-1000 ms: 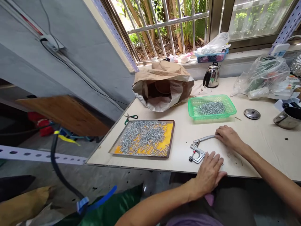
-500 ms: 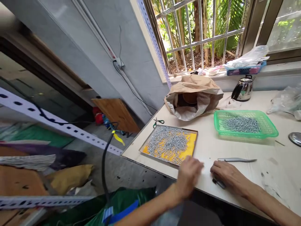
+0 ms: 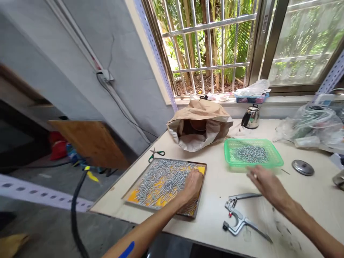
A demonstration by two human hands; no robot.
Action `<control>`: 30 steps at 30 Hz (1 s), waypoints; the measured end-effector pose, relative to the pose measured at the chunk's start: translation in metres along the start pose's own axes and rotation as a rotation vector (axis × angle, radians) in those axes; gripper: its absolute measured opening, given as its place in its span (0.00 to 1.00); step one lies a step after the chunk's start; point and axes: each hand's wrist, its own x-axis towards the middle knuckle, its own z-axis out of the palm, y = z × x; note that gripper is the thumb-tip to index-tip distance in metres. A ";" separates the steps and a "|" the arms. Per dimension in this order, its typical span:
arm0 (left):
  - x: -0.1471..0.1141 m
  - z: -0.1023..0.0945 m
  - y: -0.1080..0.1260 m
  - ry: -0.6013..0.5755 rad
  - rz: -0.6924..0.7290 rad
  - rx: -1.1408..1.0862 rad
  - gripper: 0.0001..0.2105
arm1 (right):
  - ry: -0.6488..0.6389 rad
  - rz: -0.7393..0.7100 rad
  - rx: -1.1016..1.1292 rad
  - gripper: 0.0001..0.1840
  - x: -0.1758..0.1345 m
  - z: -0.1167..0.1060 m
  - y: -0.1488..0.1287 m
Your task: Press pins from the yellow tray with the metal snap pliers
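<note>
My left hand (image 3: 194, 182) reaches over the right side of a shallow metal tray (image 3: 199, 211). Its fingers are curled down among small grey metal pins (image 3: 161, 179) spread on a yellow bottom; anything in its fingertips is hidden. Just in front of a green plastic basket (image 3: 279, 157), my right hand (image 3: 266, 181) hovers, its bent fingers smeared by motion. More grey metal pins (image 3: 252, 153) are heaped in that basket. Between my hands, a silver plier-like hand tool (image 3: 242, 221) with a C-shaped jaw and a spring lies on the table, held by neither hand.
Green-handled scissors (image 3: 156, 154) lie behind the tray. An open brown paper bag (image 3: 201, 125) stands at the back, with a metal kettle (image 3: 251, 116) to its right. A round metal lid (image 3: 303, 167) and plastic bags (image 3: 309, 125) occupy the right side.
My left hand has moved from the table's front edge onto the tray. My right hand has left the silver tool and shifted toward the basket. The view has turned right.
</note>
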 end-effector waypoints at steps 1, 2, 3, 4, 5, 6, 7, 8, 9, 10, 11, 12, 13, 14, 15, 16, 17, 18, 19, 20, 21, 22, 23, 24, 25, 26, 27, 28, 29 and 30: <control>0.002 0.000 -0.002 -0.004 0.001 -0.029 0.13 | -0.071 -0.015 0.044 0.18 -0.019 0.004 -0.006; 0.003 0.000 -0.004 -0.008 -0.003 -0.059 0.12 | -0.128 -0.011 0.074 0.18 -0.039 0.008 -0.013; 0.004 0.000 -0.006 -0.011 -0.009 -0.090 0.12 | -0.179 -0.002 0.088 0.17 -0.057 0.012 -0.019; 0.005 0.000 -0.008 -0.013 -0.016 -0.122 0.11 | -0.219 0.003 0.100 0.15 -0.074 0.016 -0.024; 0.005 0.000 -0.010 -0.014 -0.026 -0.154 0.10 | -0.246 0.000 0.109 0.13 -0.088 0.019 -0.028; 0.006 0.001 -0.011 -0.014 -0.038 -0.185 0.09 | -0.259 -0.009 0.115 0.11 -0.099 0.023 -0.031; 0.007 0.001 -0.013 -0.012 -0.054 -0.217 0.08 | -0.259 -0.024 0.120 0.09 -0.107 0.025 -0.032; 0.007 0.001 -0.014 -0.007 -0.071 -0.249 0.07 | -0.243 -0.039 0.121 0.09 -0.112 0.028 -0.032; 0.008 0.001 -0.014 0.001 -0.090 -0.281 0.06 | -0.217 -0.054 0.117 0.09 -0.115 0.031 -0.032; 0.008 0.001 -0.015 0.012 -0.109 -0.315 0.06 | -0.188 -0.061 0.109 0.10 -0.117 0.033 -0.031; 0.008 0.000 -0.015 0.019 -0.127 -0.352 0.05 | -0.160 -0.064 0.100 0.11 -0.118 0.036 -0.030; 0.008 -0.002 -0.016 0.022 -0.145 -0.393 0.05 | -0.133 -0.067 0.091 0.11 -0.119 0.038 -0.030; 0.007 -0.004 -0.017 0.017 -0.162 -0.439 0.04 | -0.108 -0.071 0.079 0.12 -0.120 0.040 -0.029; 0.005 -0.006 -0.018 0.005 -0.176 -0.489 0.04 | -0.089 -0.074 0.067 0.12 -0.121 0.041 -0.028; 0.003 -0.009 -0.019 -0.010 -0.187 -0.541 0.03 | -0.078 -0.073 0.056 0.12 -0.121 0.042 -0.027; 0.001 -0.012 -0.021 -0.025 -0.194 -0.593 0.01 | -0.069 -0.071 0.045 0.11 -0.122 0.043 -0.025; -0.001 -0.015 -0.023 -0.037 -0.199 -0.641 0.01 | -0.067 -0.066 0.039 0.10 -0.123 0.044 -0.024; -0.004 -0.018 -0.025 -0.043 -0.201 -0.683 0.03 | -0.072 -0.061 0.037 0.10 -0.123 0.044 -0.022; -0.006 -0.021 -0.027 -0.046 -0.203 -0.715 0.05 | -0.075 -0.059 0.038 0.10 -0.124 0.044 -0.020; -0.008 -0.022 -0.030 -0.046 -0.207 -0.736 0.07 | -0.073 -0.064 0.041 0.10 -0.124 0.045 -0.018; -0.010 -0.024 -0.032 -0.044 -0.213 -0.745 0.08 | -0.071 -0.071 0.042 0.10 -0.124 0.045 -0.017; -0.012 -0.024 -0.034 -0.039 -0.221 -0.744 0.07 | -0.067 -0.079 0.043 0.10 -0.124 0.046 -0.016; -0.013 -0.023 -0.035 -0.033 -0.228 -0.733 0.07 | -0.070 -0.083 0.044 0.10 -0.124 0.047 -0.016; -0.015 -0.021 -0.036 -0.025 -0.233 -0.714 0.05 | -0.078 -0.080 0.048 0.11 -0.125 0.048 -0.016; -0.016 -0.019 -0.036 -0.017 -0.234 -0.688 0.04 | -0.088 -0.069 0.051 0.11 -0.126 0.049 -0.016; -0.017 -0.016 -0.035 -0.010 -0.230 -0.658 0.03 | -0.092 -0.056 0.049 0.12 -0.127 0.050 -0.017; -0.018 -0.013 -0.034 -0.002 -0.219 -0.623 0.03 | -0.087 -0.047 0.039 0.12 -0.128 0.050 -0.018; -0.019 -0.011 -0.032 0.007 -0.202 -0.585 0.03 | -0.075 -0.047 0.022 0.12 -0.128 0.050 -0.019; -0.020 -0.010 -0.030 0.019 -0.179 -0.546 0.03 | -0.059 -0.056 -0.001 0.12 -0.128 0.048 -0.020; -0.021 -0.010 -0.028 0.034 -0.153 -0.507 0.04 | -0.042 -0.074 -0.023 0.12 -0.127 0.046 -0.021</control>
